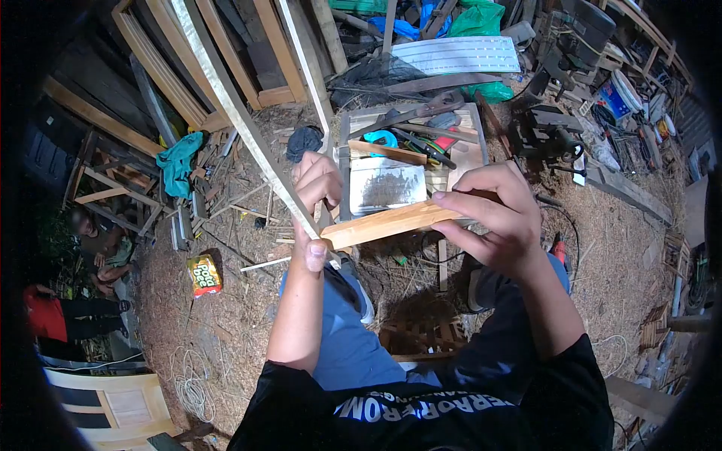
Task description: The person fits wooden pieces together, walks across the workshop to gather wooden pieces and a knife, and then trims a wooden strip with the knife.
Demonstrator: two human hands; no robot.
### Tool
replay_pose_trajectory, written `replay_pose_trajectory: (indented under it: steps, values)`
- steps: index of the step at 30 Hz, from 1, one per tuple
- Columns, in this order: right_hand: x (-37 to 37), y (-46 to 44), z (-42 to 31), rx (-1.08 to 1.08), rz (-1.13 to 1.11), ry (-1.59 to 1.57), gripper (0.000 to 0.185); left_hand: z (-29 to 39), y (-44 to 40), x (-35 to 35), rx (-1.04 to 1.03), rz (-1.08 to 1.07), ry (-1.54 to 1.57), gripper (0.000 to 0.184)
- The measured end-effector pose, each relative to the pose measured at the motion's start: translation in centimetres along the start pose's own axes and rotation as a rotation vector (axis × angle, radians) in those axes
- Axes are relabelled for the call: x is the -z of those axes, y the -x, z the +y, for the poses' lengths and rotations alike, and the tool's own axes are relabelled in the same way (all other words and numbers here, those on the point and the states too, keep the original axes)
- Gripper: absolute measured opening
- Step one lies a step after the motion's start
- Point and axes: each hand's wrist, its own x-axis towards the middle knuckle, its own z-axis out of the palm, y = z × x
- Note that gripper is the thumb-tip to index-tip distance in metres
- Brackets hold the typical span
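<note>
My left hand (317, 192) is closed around the lower end of a long, thin wooden strip (241, 120), which slants up past the top left of the view. The left thumb presses near the spot where the strip meets a short wooden piece (383, 227). Its other end is pinched between the fingers and thumb of my right hand (496, 218). The short piece is smooth and light brown, and lies almost crosswise above my knees. Whether the two pieces are joined or only pressed together, I cannot tell.
Beyond my hands, a low worktable (346, 128) carries a handsaw (429, 109), a blue tape roll (380, 140) and a stained white sheet (387, 186). A snack bag (204, 276) and rope (194, 383) lie on the sawdust-covered ground. Two people are at the far left.
</note>
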Motion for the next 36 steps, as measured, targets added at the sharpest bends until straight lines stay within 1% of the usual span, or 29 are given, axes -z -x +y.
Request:
replay_pose_trajectory:
  steps: [5,8,11,23,27,33,36]
  values:
    - [-0.4,0.0,0.5,-0.003,0.007,-0.026,0.045,-0.6,0.2,-0.2,0.034,-0.025,0.011,0.096]
    - [-0.5,0.0,0.6,-0.008,0.003,-0.027,0.045,-1.0,0.1,-0.5,0.012,-0.009,0.083,0.089]
    - [-0.6,0.0,0.8,-0.023,-0.007,-0.032,0.046,-0.5,-0.1,-0.6,0.031,-0.016,0.011,0.095]
    - [-1.0,0.2,1.8,-0.067,-0.036,-0.047,0.046,-1.7,-0.4,-1.0,0.023,-0.068,0.052,0.093]
    - [-1.1,0.2,2.4,-0.074,-0.036,-0.041,0.046,-2.2,-0.4,-1.2,0.067,-0.090,0.098,0.092]
    - [-1.7,0.2,3.5,-0.097,-0.022,-0.053,0.041,-3.9,-0.6,-1.8,0.077,-0.102,0.145,0.089]
    - [-2.2,0.2,4.3,-0.108,0.003,-0.064,0.038,-4.5,-0.7,-2.2,0.103,-0.068,0.169,0.087]
